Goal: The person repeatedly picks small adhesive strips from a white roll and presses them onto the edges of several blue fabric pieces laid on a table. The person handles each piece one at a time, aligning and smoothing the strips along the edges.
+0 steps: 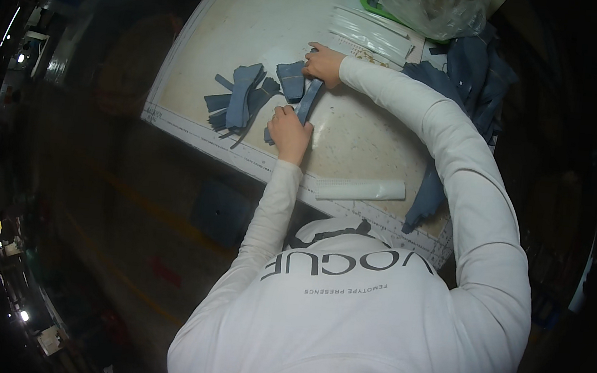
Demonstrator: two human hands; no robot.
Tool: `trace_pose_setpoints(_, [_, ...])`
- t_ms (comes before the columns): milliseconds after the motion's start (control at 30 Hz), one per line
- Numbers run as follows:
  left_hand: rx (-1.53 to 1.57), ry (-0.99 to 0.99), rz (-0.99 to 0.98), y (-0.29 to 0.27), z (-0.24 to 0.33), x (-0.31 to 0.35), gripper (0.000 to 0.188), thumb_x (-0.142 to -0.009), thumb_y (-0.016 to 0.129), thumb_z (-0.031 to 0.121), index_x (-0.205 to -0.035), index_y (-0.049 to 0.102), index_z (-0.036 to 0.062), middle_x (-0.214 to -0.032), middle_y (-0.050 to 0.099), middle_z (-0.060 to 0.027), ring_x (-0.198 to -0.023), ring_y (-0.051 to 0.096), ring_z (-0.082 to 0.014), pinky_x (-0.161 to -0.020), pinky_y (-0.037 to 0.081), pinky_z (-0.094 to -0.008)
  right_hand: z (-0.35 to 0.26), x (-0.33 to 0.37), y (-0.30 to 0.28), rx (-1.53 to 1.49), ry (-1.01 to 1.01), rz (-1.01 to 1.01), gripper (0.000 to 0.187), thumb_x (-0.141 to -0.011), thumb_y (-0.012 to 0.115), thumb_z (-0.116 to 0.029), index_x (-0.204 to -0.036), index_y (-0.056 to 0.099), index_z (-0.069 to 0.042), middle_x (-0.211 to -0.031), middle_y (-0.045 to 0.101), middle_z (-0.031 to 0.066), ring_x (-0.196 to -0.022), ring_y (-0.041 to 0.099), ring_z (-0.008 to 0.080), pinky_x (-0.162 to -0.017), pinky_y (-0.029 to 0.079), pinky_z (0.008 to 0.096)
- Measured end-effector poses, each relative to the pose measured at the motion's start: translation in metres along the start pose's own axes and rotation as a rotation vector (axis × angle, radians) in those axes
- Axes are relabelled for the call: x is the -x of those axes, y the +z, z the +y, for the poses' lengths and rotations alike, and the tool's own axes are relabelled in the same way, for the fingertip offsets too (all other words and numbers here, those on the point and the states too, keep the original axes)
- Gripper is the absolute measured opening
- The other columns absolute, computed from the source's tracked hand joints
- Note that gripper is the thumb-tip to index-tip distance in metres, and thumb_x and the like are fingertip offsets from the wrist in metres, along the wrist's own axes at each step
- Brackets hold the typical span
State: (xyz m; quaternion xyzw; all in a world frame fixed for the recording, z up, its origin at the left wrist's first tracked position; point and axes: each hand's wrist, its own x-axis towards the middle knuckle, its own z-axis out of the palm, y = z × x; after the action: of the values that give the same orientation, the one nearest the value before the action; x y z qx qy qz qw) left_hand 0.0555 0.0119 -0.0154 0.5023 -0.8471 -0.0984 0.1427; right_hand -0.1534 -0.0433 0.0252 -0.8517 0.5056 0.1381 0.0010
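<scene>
A narrow strip of blue denim-like fabric [310, 100] lies slantwise on the table between my two hands. My left hand [290, 132] is closed on its near end, with the fingertips partly hidden against the cloth. At the far end my right hand [324, 67] has its fingers bent around the strip. Just left of the strip sits a small stack of blue fabric pieces [291, 80]. Farther left, a fanned-out heap of cut blue fabric pieces [243, 102] rests on the tabletop, several of them overlapping.
The pale table [203, 55] has a marked border along its edge. A white sheet-like strip [360, 189] lies near the front edge. White plastic-wrapped packs [370, 35] and a clear plastic bag [434, 9] over a green tray sit at the back. More blue fabric [472, 66] hangs at right.
</scene>
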Motion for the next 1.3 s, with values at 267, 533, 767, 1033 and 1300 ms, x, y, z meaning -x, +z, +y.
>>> trace_pose_setpoints(267, [0.073, 0.166, -0.134, 0.0, -0.023, -0.016, 0.049, -0.061, 0.077, 0.024, -0.102, 0.062, 0.0008, -0.1, 0.059, -0.0138, -0.099, 0.056, -0.0316, -0.089, 0.038, -0.0443, 0.007, 0.0, 0.008, -0.012, 0.044, -0.23, 0.04, -0.058, 0.076, -0.03, -0.094, 0.072, -0.013, -0.091, 0.069, 0.0088, -0.1, 0.063, 0.0249, -0.109, 0.028, 0.0542])
trace_pose_setpoints(533, [0.083, 0.646, -0.392, -0.025, -0.06, -0.033, 0.047, -0.063, 0.075, 0.022, -0.107, 0.064, 0.0079, -0.105, 0.06, -0.0099, -0.105, 0.056, -0.0291, -0.096, 0.036, -0.0435, -0.049, 0.07, 0.01, -0.45, 0.234, -0.391, 0.051, -0.062, 0.076, -0.04, -0.102, 0.068, -0.009, -0.096, 0.067, 0.0135, -0.094, 0.064, 0.0298, -0.095, 0.041, 0.0444])
trace_pose_setpoints(767, [0.044, 0.731, -0.371, -0.036, -0.065, -0.041, 0.051, -0.067, 0.079, 0.031, -0.112, 0.064, 0.011, -0.109, 0.063, -0.0073, -0.108, 0.058, -0.0247, -0.102, 0.033, -0.0468, -0.104, 0.093, 0.025, -0.309, 0.328, 0.125, 0.043, -0.071, 0.077, -0.025, -0.106, 0.059, -0.006, -0.104, 0.059, 0.009, -0.103, 0.059, 0.0264, -0.09, 0.044, 0.0424])
trace_pose_setpoints(1033, [0.289, 0.68, -0.051, -0.047, -0.035, -0.015, 0.034, -0.073, 0.077, 0.028, -0.103, 0.069, 0.0131, -0.092, 0.067, -0.0061, -0.094, 0.062, -0.0248, -0.093, 0.04, -0.0423, -0.123, 0.136, 0.022, -0.592, 0.415, 0.536, 0.023, -0.076, 0.072, -0.02, -0.096, 0.066, -0.011, -0.094, 0.064, 0.0071, -0.09, 0.063, 0.0292, -0.087, 0.047, 0.0423])
trace_pose_setpoints(1300, [0.436, 0.715, -0.707, -0.023, 0.0, 0.061, 0.023, -0.077, 0.077, 0.021, -0.092, 0.068, 0.0046, -0.088, 0.067, -0.0091, -0.078, 0.064, -0.0179, -0.072, 0.049, -0.0309, -0.198, 0.184, 0.035, -0.948, 0.511, 0.289, 0.015, -0.079, 0.066, -0.018, -0.085, 0.068, -0.006, -0.085, 0.068, 0.0134, -0.08, 0.066, 0.0306, -0.076, 0.051, 0.0402])
